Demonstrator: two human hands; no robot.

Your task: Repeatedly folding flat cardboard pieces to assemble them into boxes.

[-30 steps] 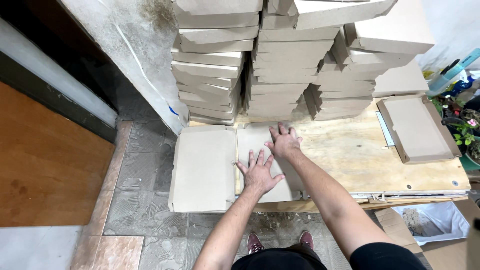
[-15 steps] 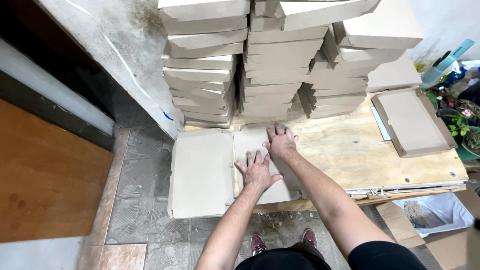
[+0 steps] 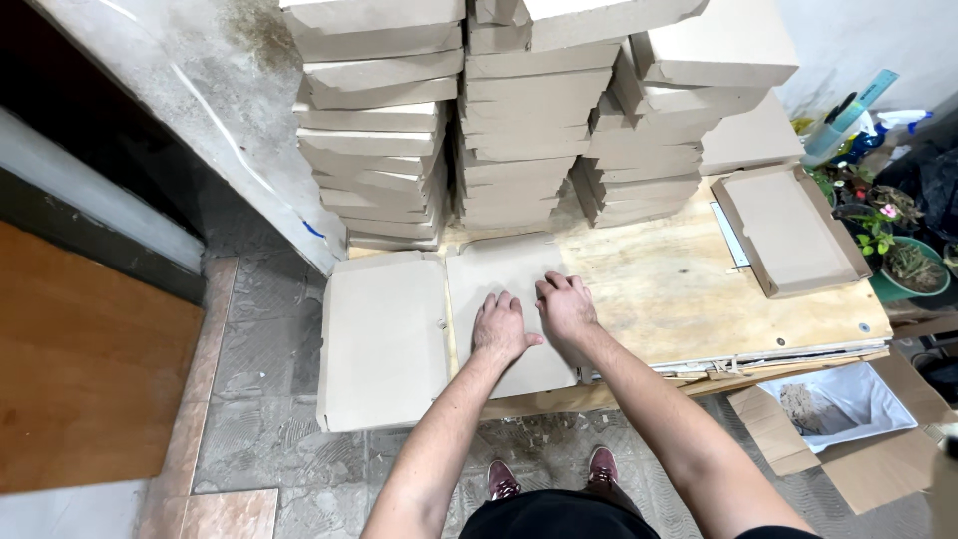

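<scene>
Under both palms lay an unfolded cardboard box blank [image 3: 449, 329], flat on the near edge of the plywood table [image 3: 689, 289]. The left hand [image 3: 501, 327] and right hand [image 3: 565, 307] pressed down on it side by side, fingers spread, gripping nothing. Left of the left hand, the blank's other panel overhung the table. Just beyond the fingertips rose stacks of folded boxes [image 3: 499, 120]. Well right of the right hand lay an open box tray [image 3: 788, 228], with potted plants [image 3: 893, 245] beyond.

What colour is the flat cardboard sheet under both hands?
Plain grey-brown, unprinted cardboard sheet; the head view shows it, with both hands pressed flat on it.
</scene>
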